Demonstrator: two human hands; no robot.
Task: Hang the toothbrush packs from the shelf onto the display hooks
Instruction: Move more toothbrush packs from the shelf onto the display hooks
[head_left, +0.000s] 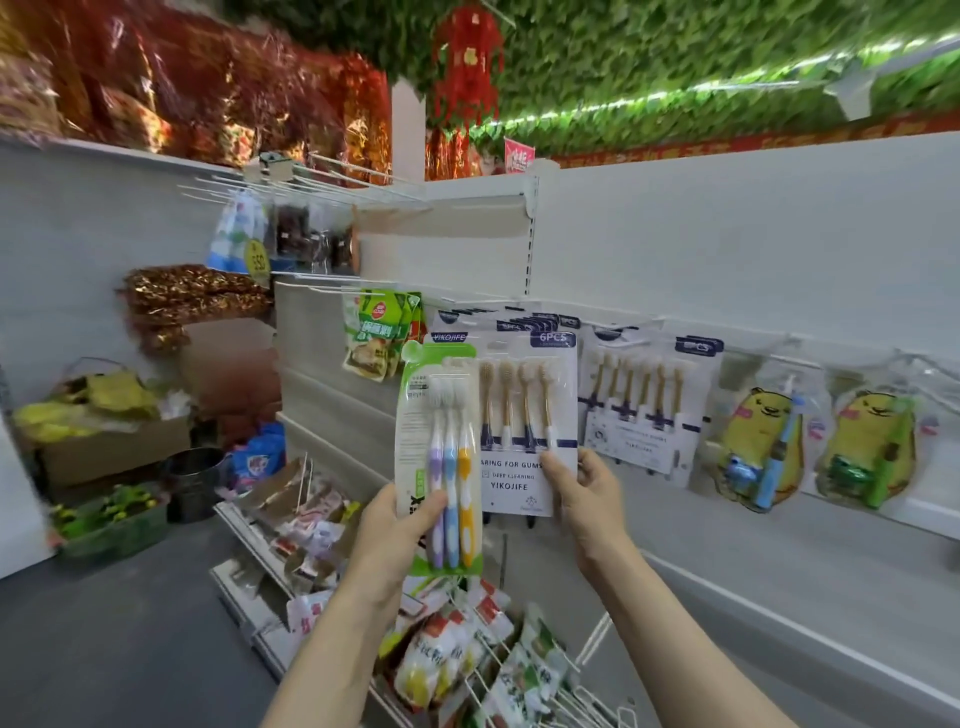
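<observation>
My left hand (397, 530) grips a green-edged pack of three toothbrushes (441, 457), purple, blue and yellow, held upright. My right hand (584, 493) holds the lower right corner of a white six-piece toothbrush pack (524, 415) with brown bristles, directly behind and to the right of the green pack. Behind it, more of the same white packs (509, 322) hang in a row on a display hook. Another group of white packs (644, 405) hangs to the right on the white back panel.
Yellow cartoon-shaped toothbrush kits (763, 447) hang further right. Green snack packets (376, 332) hang to the left, with white empty hooks (311, 182) above. Below my arms, wire hooks carry snack bags (467, 654). Boxes and a basket (109, 519) stand on the grey floor at left.
</observation>
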